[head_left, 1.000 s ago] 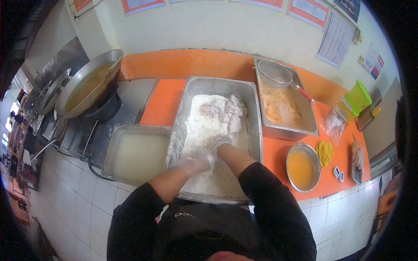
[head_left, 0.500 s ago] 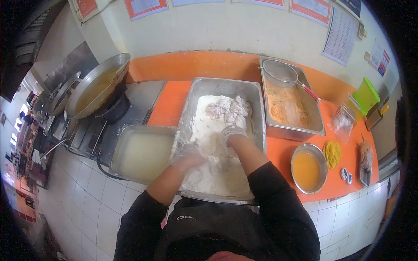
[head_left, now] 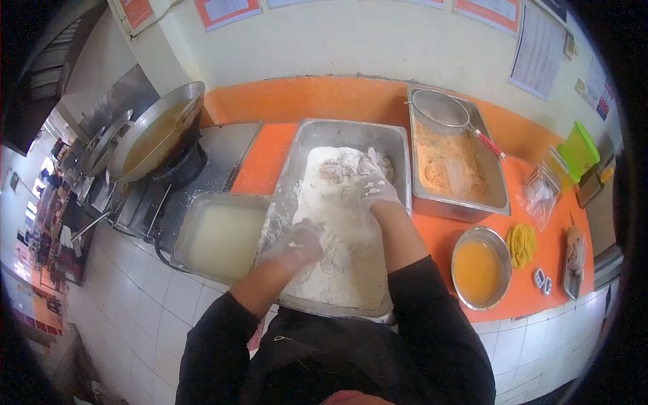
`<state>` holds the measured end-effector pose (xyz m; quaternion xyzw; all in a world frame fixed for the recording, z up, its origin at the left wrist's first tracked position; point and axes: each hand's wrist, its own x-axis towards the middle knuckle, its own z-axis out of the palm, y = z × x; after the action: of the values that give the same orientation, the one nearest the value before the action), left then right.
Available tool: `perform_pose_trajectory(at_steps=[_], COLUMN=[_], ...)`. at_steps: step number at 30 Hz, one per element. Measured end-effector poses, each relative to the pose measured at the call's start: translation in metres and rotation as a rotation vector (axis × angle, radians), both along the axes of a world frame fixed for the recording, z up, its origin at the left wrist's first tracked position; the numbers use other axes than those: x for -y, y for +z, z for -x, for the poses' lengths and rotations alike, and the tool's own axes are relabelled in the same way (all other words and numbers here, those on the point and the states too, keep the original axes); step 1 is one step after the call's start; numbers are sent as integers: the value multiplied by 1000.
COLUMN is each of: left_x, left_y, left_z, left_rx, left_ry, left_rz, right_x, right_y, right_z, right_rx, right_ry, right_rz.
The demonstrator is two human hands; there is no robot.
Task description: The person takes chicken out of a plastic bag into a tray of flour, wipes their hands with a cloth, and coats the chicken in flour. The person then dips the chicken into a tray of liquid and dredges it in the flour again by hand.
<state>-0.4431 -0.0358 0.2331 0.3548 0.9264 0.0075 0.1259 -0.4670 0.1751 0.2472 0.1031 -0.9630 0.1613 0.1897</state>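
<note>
A deep steel tray [head_left: 397, 138] in front of me holds white flour [head_left: 314, 177]. Flour-coated pieces of what looks like raw chicken [head_left: 335, 170] are heaped toward its far right. My right hand [head_left: 375, 191], in a thin clear glove, reaches onto the near right side of that heap; its fingertips are hidden among the pieces. Also gloved and dusted with flour, my left hand [head_left: 305, 243] is at the left middle of the tray, palm down. Its fingers are smeared by motion beside a floured lump [head_left: 337, 258], and I cannot tell whether they hold anything.
Left of the tray stands a pan of cloudy liquid [head_left: 223, 236], with a large wok of oil [head_left: 158, 138] beyond. On the right are a tray of orange-coated food [head_left: 449, 165] with a sieve [head_left: 440, 109] on it, a bowl of orange liquid [head_left: 476, 271] and a yellow cloth [head_left: 521, 245].
My right hand has moved away from me and slightly right, onto the heaped pieces. My left hand has shifted right, toward the tray's middle. The view has tilted slightly.
</note>
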Motion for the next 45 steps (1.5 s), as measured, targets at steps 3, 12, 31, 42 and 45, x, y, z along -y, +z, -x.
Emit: perform_pose_trajectory(at_steps=[3, 12, 31, 42, 45], left_x=[-30, -38, 39, 156, 210], left_y=[44, -51, 30, 199, 226], left_z=[-41, -28, 20, 32, 101], left_rx=[-46, -113, 144, 1100, 520], left_ry=[-194, -344, 356, 261, 148], left_rz=[236, 180, -524, -1739, -1406], right_x=[-12, 12, 13, 24, 20], right_y=[-49, 2, -6, 50, 84], right_z=[33, -7, -7, -5, 23], right_rx=[85, 41, -3, 222, 448], right_ry=[229, -195, -206, 321, 96], right_rz=[590, -308, -341, -11, -25])
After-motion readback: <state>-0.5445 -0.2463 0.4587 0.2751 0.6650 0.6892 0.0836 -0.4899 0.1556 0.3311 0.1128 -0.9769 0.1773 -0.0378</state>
